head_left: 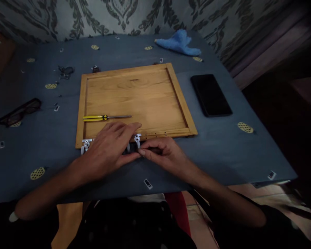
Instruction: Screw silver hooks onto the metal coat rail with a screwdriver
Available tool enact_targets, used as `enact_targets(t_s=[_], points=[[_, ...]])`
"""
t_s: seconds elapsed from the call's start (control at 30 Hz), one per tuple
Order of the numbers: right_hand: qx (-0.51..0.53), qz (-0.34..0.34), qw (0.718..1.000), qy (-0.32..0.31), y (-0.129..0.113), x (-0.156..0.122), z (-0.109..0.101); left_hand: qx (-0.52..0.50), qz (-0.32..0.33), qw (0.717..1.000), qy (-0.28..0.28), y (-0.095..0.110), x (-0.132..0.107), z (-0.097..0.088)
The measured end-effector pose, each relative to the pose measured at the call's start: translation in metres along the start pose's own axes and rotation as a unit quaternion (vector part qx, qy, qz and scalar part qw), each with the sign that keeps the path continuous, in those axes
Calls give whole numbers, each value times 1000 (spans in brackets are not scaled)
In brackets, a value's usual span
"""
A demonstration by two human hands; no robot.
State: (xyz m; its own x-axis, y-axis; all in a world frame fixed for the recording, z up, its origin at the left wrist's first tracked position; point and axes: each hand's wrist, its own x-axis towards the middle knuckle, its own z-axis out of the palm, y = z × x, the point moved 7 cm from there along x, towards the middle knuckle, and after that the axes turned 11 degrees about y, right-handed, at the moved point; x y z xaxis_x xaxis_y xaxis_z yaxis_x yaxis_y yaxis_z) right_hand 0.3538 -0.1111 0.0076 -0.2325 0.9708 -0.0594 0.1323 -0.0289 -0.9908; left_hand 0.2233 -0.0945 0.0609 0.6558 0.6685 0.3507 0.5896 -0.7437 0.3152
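Two metal fittings point(86, 143) show at the near edge of the wooden panel point(134, 95) — the left hand point(107, 145) lies over that edge, forefinger and thumb spread around the fitting on the right, while the right hand point(168, 155) brings curled fingers and thumb to its lower end; whether either pinches it, I cannot tell. A screwdriver point(95, 118) lies on the panel, a phone point(211, 95) right of it

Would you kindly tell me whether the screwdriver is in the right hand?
No, the screwdriver lies on the wooden panel.
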Motion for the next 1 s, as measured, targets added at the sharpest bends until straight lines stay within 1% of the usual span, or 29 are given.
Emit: enact_targets(t_s=[0.13,0.2,0.27,0.33,0.4,0.47,0.5,0.57,0.7,0.8,1.0], points=[[-24,-5,1000,-4,-3,0,0,1,-6,1000,7,2,1,0],[-46,-22,999,5,-7,-2,-1,-4,-15,1000,4,2,1,0],[-81,-59,995,26,-13,-5,-5,-7,-23,1000,5,1,1,1],[-131,-117,983,57,-21,-10,-10,-8,-31,999,7,1,1,1],[-202,-196,955,89,-31,-16,-16,-11,-40,999,7,0,0,2],[-279,-276,913,109,-39,-24,-18,-18,-49,999,7,-1,0,2],[-306,-306,895,109,-42,-27,-18,-21,-52,998,8,-1,0,2],[-340,-344,869,100,-43,-30,-17,-23,-56,998,7,0,-1,2],[-381,-376,842,65,-40,-31,-11,-14,-58,998,6,0,0,2],[-395,-378,836,48,-38,-30,-8,-8,-51,999,11,1,0,1],[-413,-385,823,54,-38,-28,-6,1,-51,999,17,0,0,2]])
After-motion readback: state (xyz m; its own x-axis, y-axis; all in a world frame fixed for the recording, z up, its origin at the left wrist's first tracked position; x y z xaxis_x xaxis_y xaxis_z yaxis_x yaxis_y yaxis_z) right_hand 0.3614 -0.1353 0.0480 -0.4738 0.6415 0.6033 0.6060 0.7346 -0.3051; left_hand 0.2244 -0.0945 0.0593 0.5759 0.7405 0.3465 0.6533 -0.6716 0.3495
